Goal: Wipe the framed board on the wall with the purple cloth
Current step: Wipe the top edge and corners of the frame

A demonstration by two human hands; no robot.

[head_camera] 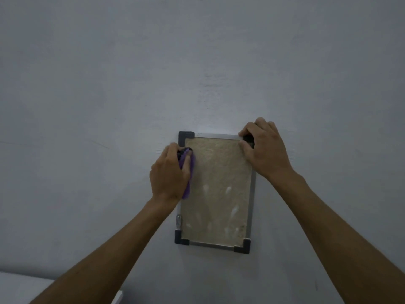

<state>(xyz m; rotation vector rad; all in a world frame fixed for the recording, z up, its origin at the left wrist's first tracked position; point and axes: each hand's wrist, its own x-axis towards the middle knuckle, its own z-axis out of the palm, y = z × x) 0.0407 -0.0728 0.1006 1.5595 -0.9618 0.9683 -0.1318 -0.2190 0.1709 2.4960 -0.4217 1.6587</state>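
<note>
Head view: a framed board [219, 189] hangs upright on a pale grey wall [109, 84], its tan, cork-like panel bordered by a thin silver frame with dark grey corner caps; three caps show plainly, at upper left, lower left and lower right, and the fourth lies mostly under the right hand. White smears mark the lower half of the panel. The left hand [169, 172] curls its fingers round a bunched purple cloth [188, 172] and presses it against the board's left edge, just below the upper-left corner cap; the cloth shows between thumb and fingers and trails down past the heel of the hand. The right hand [264, 148] grips the board's upper-right corner, fingers hooked over the top of the frame and thumb laid on the panel face, with a little of the dark cap visible between them. A small metal fitting [179, 220] sits on the left side of the frame, near the lower-left cap. Both forearms rise from the bottom of the view. A pale white surface [26, 288] occupies the lower-left corner.
</note>
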